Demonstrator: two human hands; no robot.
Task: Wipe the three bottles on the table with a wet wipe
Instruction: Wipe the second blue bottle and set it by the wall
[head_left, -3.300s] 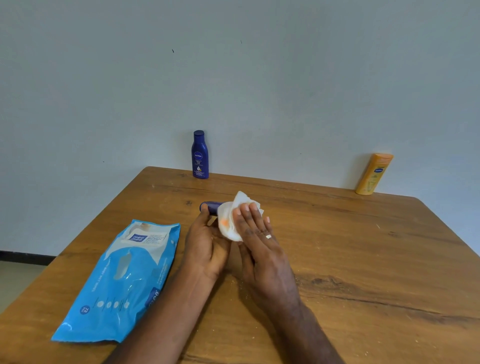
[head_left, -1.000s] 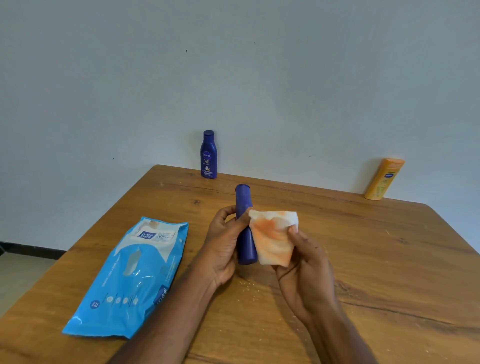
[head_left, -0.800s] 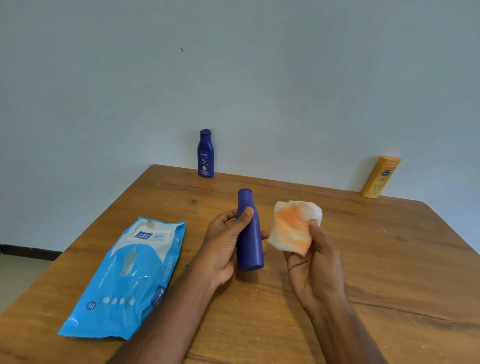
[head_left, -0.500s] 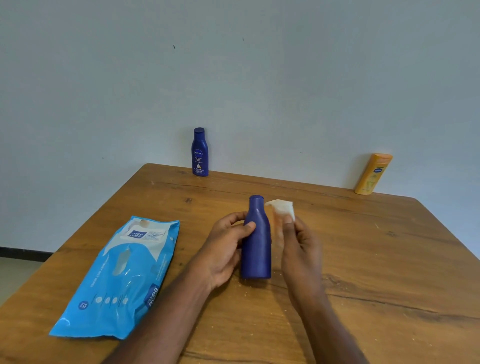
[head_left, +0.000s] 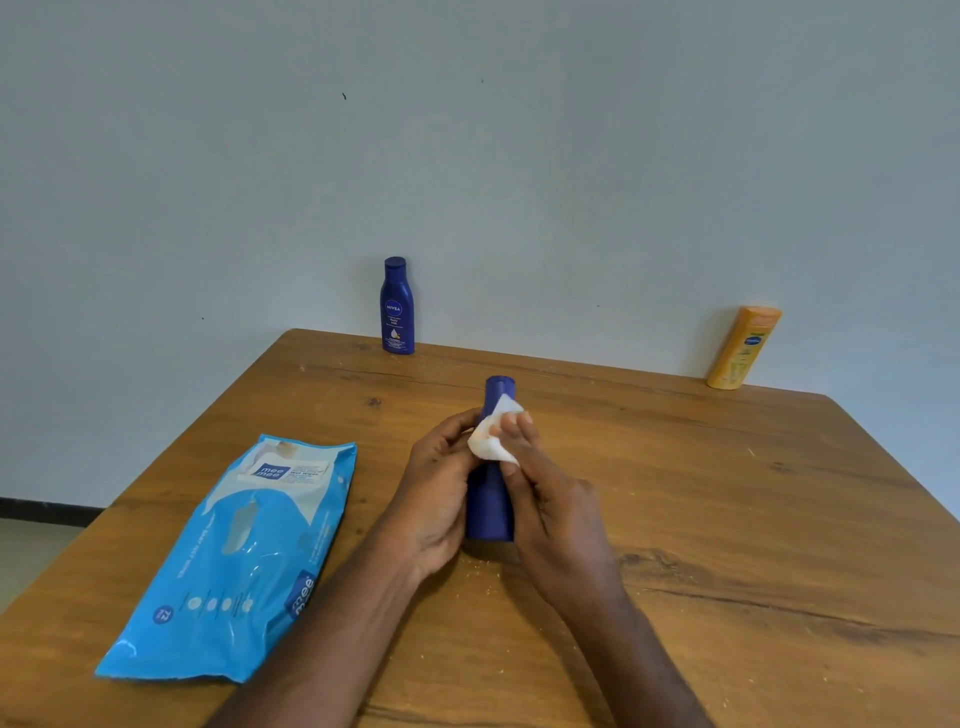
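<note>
Blue bottle (head_left: 489, 506) stands upright near the middle of a wooden table (head_left: 727, 545), gripped around its left side by the left hand (head_left: 435, 499), while the right hand (head_left: 553, 512) pinches a folded white wet wipe (head_left: 489, 442) against its neck. A blue pack of wipes (head_left: 234, 561) lies flat to the left. Farther back, by the wall, stand a labelled blue bottle (head_left: 397, 306) and, far right, an orange bottle (head_left: 744, 347).

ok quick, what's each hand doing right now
Left hand: grips the near blue bottle, holding it upright.
Right hand: fingers curled on the wipe, pressing it to the bottle's neck.
</note>
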